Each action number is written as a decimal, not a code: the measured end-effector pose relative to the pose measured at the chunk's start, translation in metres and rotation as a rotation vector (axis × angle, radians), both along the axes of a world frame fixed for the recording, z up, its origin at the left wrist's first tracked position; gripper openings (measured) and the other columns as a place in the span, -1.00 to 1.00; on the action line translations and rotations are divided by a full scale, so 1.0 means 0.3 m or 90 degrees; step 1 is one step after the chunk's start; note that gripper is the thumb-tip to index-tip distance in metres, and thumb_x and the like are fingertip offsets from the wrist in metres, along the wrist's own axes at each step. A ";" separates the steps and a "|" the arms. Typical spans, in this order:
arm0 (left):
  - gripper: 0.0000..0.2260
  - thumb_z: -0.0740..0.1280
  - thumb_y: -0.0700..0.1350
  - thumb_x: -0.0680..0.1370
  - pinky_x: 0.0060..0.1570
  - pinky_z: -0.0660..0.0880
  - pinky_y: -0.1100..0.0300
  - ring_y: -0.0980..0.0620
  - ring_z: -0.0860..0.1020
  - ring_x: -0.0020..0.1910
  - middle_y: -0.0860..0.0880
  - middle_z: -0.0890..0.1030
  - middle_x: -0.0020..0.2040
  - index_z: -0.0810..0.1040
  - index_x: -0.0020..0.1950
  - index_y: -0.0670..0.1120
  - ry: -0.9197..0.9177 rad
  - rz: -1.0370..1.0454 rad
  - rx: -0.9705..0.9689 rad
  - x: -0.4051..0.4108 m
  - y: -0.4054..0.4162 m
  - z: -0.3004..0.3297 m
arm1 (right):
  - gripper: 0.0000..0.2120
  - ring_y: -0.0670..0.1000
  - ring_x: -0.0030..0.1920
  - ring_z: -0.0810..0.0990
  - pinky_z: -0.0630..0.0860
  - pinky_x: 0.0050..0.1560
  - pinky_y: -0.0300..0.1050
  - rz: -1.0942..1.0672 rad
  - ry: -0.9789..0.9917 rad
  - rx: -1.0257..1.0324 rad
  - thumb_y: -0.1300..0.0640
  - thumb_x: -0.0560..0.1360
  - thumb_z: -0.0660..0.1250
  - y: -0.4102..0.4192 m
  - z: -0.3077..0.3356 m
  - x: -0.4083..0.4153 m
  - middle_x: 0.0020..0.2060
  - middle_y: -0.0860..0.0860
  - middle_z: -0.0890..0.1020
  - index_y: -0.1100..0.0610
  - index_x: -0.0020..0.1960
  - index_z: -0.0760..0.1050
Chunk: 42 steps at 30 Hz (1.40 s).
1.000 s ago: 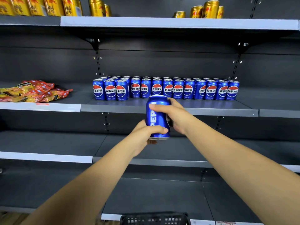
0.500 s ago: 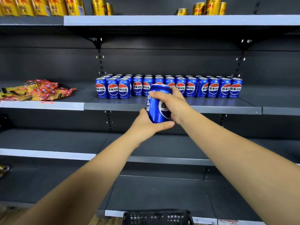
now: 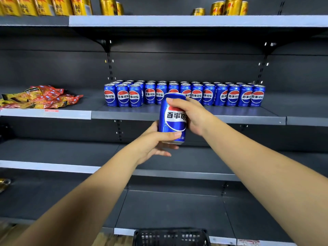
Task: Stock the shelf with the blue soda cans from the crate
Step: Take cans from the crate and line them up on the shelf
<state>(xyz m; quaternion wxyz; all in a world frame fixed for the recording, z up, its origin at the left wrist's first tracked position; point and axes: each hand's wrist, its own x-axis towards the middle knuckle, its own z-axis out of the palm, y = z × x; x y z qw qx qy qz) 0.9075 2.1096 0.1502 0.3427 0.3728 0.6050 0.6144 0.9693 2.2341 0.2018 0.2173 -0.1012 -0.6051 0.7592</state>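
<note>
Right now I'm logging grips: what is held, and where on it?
One blue can: left hand grips its lower part, right hand its upper side.

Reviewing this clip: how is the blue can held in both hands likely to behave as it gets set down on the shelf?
The blue can looks rigid and glossy, so probably a bit slippery; the left hand grips its base and the right hand its top. It should stand steadily upright like the shelved cans, but would likely roll if laid sideways.

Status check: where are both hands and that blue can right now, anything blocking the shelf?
Left hand grips blue can low; right hand grips it up top. Can upright, short of shelf. Row of cans stands behind; front strip bare.
</note>
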 end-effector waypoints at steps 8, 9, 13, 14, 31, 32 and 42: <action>-0.29 0.55 0.06 0.09 -0.30 0.38 0.27 0.15 0.49 -0.28 0.03 0.64 -0.11 0.47 0.20 -0.06 0.074 0.082 -0.036 0.017 0.036 -0.050 | -0.56 -0.06 -0.16 0.65 0.59 -0.14 -0.19 -0.069 -0.003 0.153 0.17 0.31 0.54 -0.015 -0.043 0.012 -0.11 -0.03 0.66 0.10 0.12 0.45; -0.27 0.53 0.08 0.06 -0.30 0.38 0.27 0.13 0.50 -0.25 0.01 0.65 -0.10 0.48 0.20 -0.06 0.074 0.079 -0.034 0.013 0.035 -0.050 | -0.55 -0.06 -0.13 0.64 0.59 -0.11 -0.18 -0.057 -0.006 0.152 0.17 0.31 0.54 -0.011 -0.045 0.014 -0.09 -0.03 0.65 0.10 0.13 0.44; -0.30 0.51 0.06 0.05 -0.27 0.40 0.26 0.04 0.57 -0.10 -0.02 0.67 -0.08 0.51 0.16 -0.05 0.065 0.067 -0.019 -0.001 0.041 -0.035 | -0.53 -0.04 -0.03 0.63 0.56 -0.04 -0.20 0.015 -0.049 0.184 0.16 0.32 0.51 0.026 -0.061 0.028 -0.01 0.00 0.65 0.13 0.19 0.45; -0.34 0.52 0.02 0.06 -0.26 0.40 0.26 0.05 0.58 -0.10 0.00 0.67 -0.08 0.51 0.14 -0.03 0.064 0.065 -0.014 -0.004 0.046 -0.030 | -0.49 -0.03 0.00 0.63 0.55 -0.01 -0.20 0.031 -0.067 0.199 0.16 0.32 0.51 0.038 -0.071 0.034 0.02 0.03 0.65 0.17 0.22 0.45; -0.38 0.48 0.14 0.06 -0.12 0.50 0.18 0.07 0.57 -0.17 0.00 0.63 -0.07 0.45 0.07 0.02 0.109 0.106 -0.015 0.003 0.092 -0.114 | -0.70 -0.04 -0.07 0.66 0.59 -0.03 -0.20 0.055 -0.133 0.329 0.22 0.26 0.58 0.147 -0.152 0.081 -0.11 0.00 0.69 0.12 -0.04 0.59; -0.38 0.48 0.15 0.06 -0.12 0.51 0.17 0.07 0.58 -0.17 0.00 0.63 -0.07 0.44 0.06 0.02 0.127 0.123 -0.031 -0.009 0.091 -0.113 | -0.71 -0.07 -0.11 0.65 0.59 -0.09 -0.25 0.052 -0.130 0.328 0.23 0.27 0.57 0.148 -0.152 0.074 -0.14 -0.02 0.69 0.11 -0.06 0.58; -0.86 0.39 -0.25 0.47 -0.15 0.51 0.16 0.05 0.59 -0.25 -0.03 0.64 -0.22 0.54 -0.02 -0.09 -0.048 0.252 0.004 -0.286 0.027 -0.173 | -0.69 -0.20 -0.21 0.59 0.49 -0.37 -0.44 0.013 -0.155 0.321 0.24 0.28 0.57 0.162 -0.145 -0.114 -0.21 -0.10 0.64 0.11 -0.04 0.56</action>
